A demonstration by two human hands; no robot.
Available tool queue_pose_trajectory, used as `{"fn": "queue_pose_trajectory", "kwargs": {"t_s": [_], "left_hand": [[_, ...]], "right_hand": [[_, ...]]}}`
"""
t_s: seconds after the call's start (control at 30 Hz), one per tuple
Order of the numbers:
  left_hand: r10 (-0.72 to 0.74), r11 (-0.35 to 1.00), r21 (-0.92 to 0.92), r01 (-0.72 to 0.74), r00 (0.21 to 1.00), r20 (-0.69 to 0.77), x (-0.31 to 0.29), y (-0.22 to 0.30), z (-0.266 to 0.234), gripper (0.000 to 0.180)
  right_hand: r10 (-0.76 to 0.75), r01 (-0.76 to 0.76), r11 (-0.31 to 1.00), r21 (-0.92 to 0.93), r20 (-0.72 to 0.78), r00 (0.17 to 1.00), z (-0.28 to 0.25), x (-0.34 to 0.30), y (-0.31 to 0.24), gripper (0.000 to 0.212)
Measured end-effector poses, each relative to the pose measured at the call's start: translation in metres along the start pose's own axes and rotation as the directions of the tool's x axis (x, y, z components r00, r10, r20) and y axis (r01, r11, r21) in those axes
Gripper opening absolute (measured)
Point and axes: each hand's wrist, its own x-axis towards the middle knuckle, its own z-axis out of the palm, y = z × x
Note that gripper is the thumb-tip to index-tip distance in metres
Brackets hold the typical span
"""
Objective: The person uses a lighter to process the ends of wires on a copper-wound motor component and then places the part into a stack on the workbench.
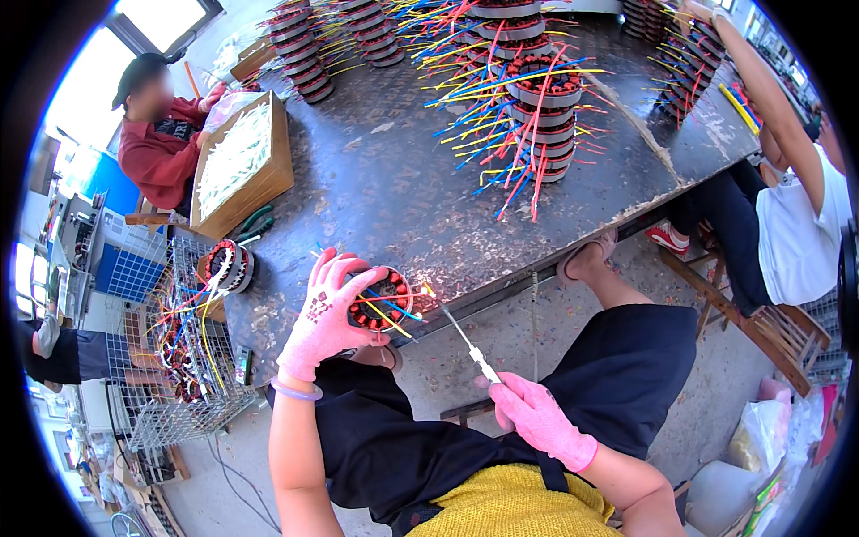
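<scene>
Both my hands wear pink gloves. My left hand (pixel 327 313) is wrapped round a small motor stator (pixel 386 291) with red-coated teeth, holding it at the table's near edge. Blue, yellow and red wires stick out of it, some across its open face. My right hand (pixel 541 416) is closed on a slim tool (pixel 463 335) with a white grip and a thin metal shaft. The shaft points up and left, its far end close to the ends of the stator's red wires. A bright orange glow (pixel 428 290) shows there; whether tip and wire touch I cannot tell.
Tall stacks of wired stators (pixel 541 116) stand on the dark metal table (pixel 358 179). A carton of pale strips (pixel 242 166), green-handled pliers (pixel 257 221) and another stator (pixel 230 266) lie left. A wire basket (pixel 179 358) holds wired parts. Co-workers sit at left and right.
</scene>
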Motion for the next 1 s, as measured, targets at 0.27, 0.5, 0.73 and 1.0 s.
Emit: {"fn": "queue_pose_trajectory", "kwargs": {"t_s": [0.27,0.5,0.73,1.0], "left_hand": [[-0.017,1.0,-0.012,0.017,1.0,0.007,-0.0003,0.0021,-0.0009,0.095],[0.002,1.0,0.005,-0.002,1.0,-0.003,-0.0004,-0.0019,0.0013,0.095],[-0.008,1.0,0.008,0.008,1.0,-0.002,0.0004,0.0003,0.0008,0.094],[0.013,1.0,0.029,-0.012,1.0,-0.012,0.0,0.0017,-0.0012,0.092]], "right_hand": [[-0.005,0.005,1.0,-0.02,-0.002,1.0,0.0015,-0.0017,-0.0088,0.036],[-0.011,0.01,0.999,-0.051,-0.007,1.0,0.0003,-0.0006,-0.0039,0.037],[-0.005,0.005,0.999,-0.048,-0.004,1.0,0.0004,0.0004,-0.0028,0.037],[-0.006,0.006,1.0,-0.028,-0.002,1.0,0.0019,-0.0001,-0.0058,0.037]]}}
